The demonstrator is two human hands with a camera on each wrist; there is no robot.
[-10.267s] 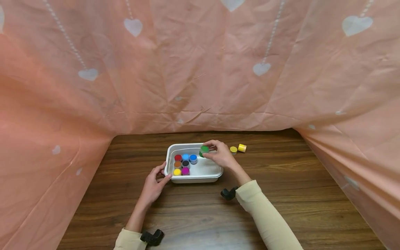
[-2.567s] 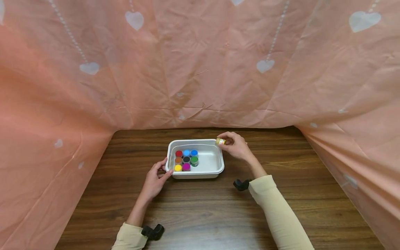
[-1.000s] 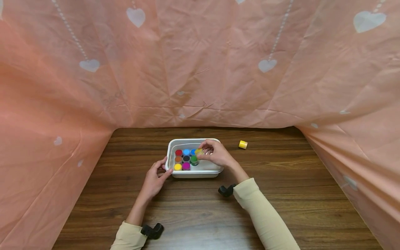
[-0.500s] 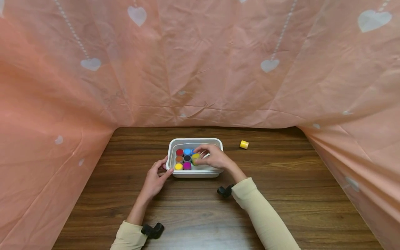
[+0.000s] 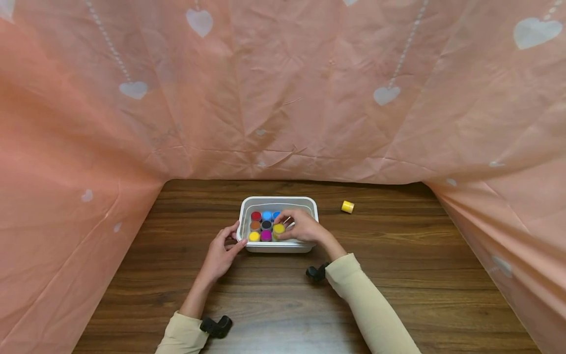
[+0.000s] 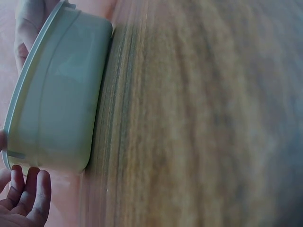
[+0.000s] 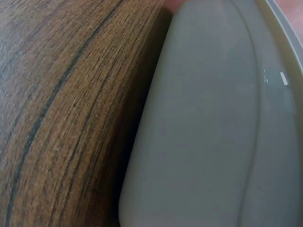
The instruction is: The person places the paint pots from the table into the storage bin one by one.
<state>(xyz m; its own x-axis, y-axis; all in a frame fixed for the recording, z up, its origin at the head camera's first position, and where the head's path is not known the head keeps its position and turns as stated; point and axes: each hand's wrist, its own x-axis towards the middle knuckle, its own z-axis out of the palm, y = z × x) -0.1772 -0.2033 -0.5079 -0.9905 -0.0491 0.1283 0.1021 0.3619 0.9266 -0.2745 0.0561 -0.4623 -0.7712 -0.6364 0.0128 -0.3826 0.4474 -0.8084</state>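
A white plastic tub (image 5: 278, 249) stands on the wooden table. My left hand (image 5: 221, 253) grips its near left corner, thumb at the front rim and fingers against the end wall, as the left wrist view shows too. Inside, small paint jars stand close together in rows, among them a red-lidded jar (image 5: 256, 216), a black-lidded jar (image 5: 266, 224) and a magenta-lidded jar (image 5: 266, 235). My right hand (image 5: 302, 227) reaches into the tub and pinches a dark-yellow-lidded paint jar (image 5: 279, 229), beside the magenta one. The green-lidded jar is hidden behind it.
A yellow jar (image 5: 347, 206) lies on its side on the table (image 5: 398, 246), right of the tub. A pink curtain (image 5: 283, 98) with white hearts hangs at the back and both sides. In the right wrist view the tub's wall (image 7: 203, 123) fills much of the picture.
The right hand took the dark-yellow-lidded jar from the table and carried it left into the tub, then lower and nearer the front. Earlier it held the green-lidded jar. The left hand stayed put.
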